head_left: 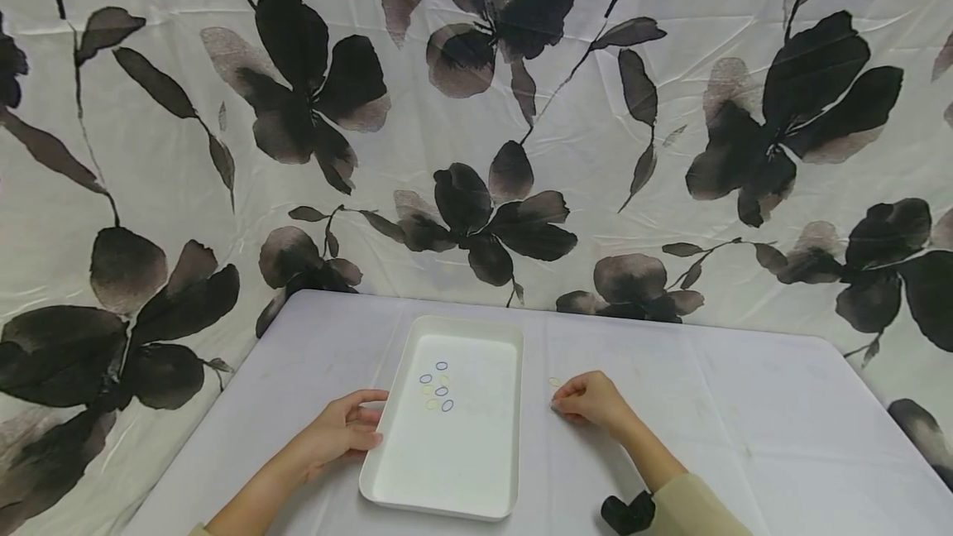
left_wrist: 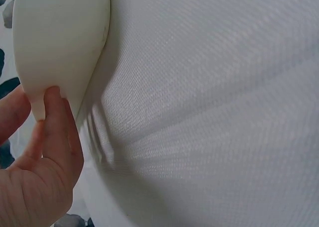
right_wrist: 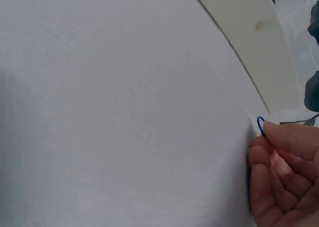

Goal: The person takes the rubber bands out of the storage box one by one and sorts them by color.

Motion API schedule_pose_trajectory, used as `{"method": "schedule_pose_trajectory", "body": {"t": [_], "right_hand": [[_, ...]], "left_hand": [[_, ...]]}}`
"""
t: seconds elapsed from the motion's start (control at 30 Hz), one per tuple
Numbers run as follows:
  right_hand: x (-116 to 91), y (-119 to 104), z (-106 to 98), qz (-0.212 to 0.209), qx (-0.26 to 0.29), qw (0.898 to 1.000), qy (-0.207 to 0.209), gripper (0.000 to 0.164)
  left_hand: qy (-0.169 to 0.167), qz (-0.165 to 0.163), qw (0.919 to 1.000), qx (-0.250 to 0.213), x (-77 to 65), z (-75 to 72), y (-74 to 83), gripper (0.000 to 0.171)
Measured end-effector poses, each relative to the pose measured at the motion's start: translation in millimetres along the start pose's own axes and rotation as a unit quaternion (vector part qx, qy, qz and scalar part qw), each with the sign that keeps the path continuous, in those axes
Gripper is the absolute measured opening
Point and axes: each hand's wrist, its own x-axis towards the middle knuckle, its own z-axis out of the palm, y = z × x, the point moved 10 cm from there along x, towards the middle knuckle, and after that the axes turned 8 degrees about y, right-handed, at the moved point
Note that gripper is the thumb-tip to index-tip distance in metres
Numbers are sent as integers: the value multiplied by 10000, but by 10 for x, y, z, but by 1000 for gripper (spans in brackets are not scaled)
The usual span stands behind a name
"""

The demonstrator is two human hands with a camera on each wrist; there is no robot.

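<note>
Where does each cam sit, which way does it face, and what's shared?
Head: on the head, facing forward-down at the tray; left hand, right hand and forearms show.
Left wrist: on that wrist, facing the tray's edge; only the left hand shows.
Right wrist: on that wrist, facing a pinched blue ring; only the right hand shows.
Both wrist views share the tray.

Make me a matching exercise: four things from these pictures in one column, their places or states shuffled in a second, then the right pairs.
Column one
1. left hand
2. right hand
3. white tray
4. floral cloth

Column two
A. pinches a blue loop
B. hangs behind the table
C. grips the tray's edge
D. bears small blue and yellow loops

Right pairs: 1-C, 2-A, 3-D, 4-B
</note>
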Motion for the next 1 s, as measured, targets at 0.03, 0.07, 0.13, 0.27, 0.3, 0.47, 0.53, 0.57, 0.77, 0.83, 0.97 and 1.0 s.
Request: {"method": "schedule_pose_trajectory", "body": {"t": [0.03, 0.07, 0.13, 0.27, 0.3, 0.47, 0.53, 0.57, 0.77, 0.83, 0.97, 1.0], "right_hand": [[-1, -18, 3, -46, -87, 9999, -33, 6], [-5, -41, 5, -100, -170, 9998, -70, 6], [-9, -69, 9, -157, -302, 9993, -122, 6], [-14, -93, 8, -138, -434, 9987, -213, 6], [-14, -95, 5, -133, -450, 9986, -234, 6], [3, -150, -42, -191, -372, 9986, -313, 5], [22, -187, -65, -213, -290, 9988, -319, 5], [32, -213, -73, -223, -241, 9989, -328, 6], [116, -386, -90, -218, -146, 9991, -338, 10], [155, -440, -91, -200, -185, 9991, -314, 10], [225, -550, -71, -203, -209, 9991, -300, 10], [239, -578, -62, -197, -202, 9991, -301, 10]], "left_hand": [[1, 1, 10000, -6, 1, 0, 1, 68], [2, 1, 10000, -8, 1, 0, 3, 68], [11, 1, 10000, -7, 0, 0, 7, 68], [7, 14, 10000, 9, 0, 1, 14, 68], [9, 14, 10000, 17, 0, 0, 15, 67], [30, -2, 10000, 34, 3, -6, 4, 68], [32, -1, 10000, 31, 3, -8, 3, 67], [37, -1, 10000, 36, 3, -9, 4, 67], [98, -53, 9999, 58, -1, -20, 14, 67], [108, -74, 9999, 55, -7, -20, 15, 67], [87, -66, 9999, 48, -7, -14, 18, 67], [86, -65, 9999, 47, -8, -14, 20, 67]]}}
